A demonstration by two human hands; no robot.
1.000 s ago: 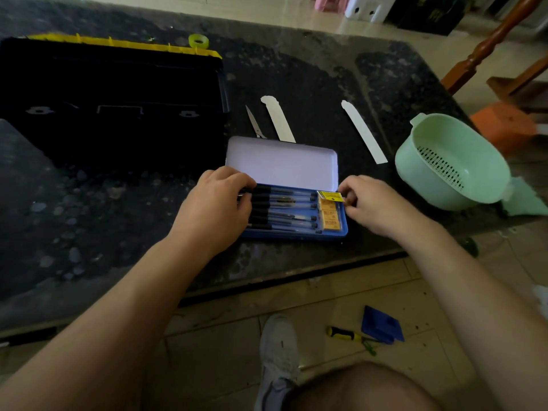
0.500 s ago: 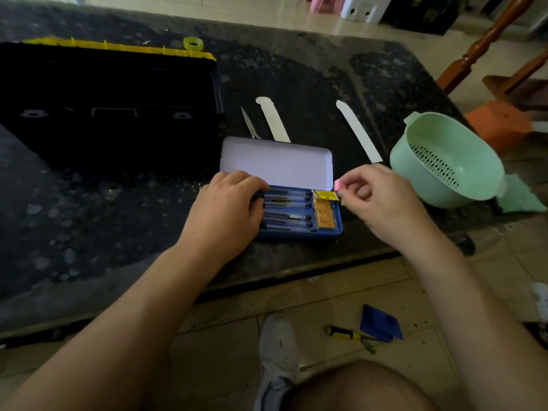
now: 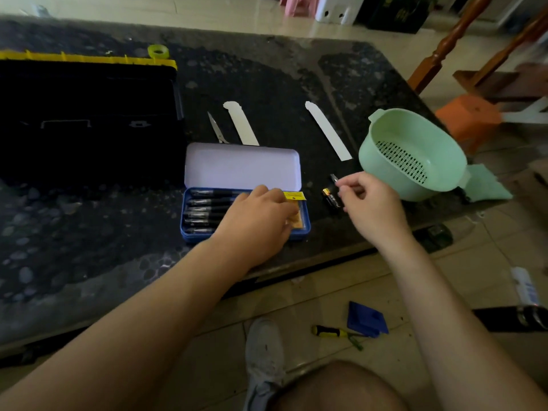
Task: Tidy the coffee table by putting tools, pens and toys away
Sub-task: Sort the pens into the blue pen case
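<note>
Dark worktop (image 3: 267, 84) carries a black toolbox (image 3: 89, 120), open pen case (image 3: 241, 166), scissors (image 3: 216, 127), white strips (image 3: 241, 123), battery (image 3: 330, 197), green colander (image 3: 415, 134).

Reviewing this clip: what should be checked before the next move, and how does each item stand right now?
1. Lid of pen case open: ok.
2. Free slot in the case: cannot tell, left hand covers its right end.
3. Grip of right hand on small dark item: ok, pinched at the fingertips.
4. The battery put away: not ok, lies on the table beside the case.
5. The scissors put away: not ok, on the table behind the case.
</note>
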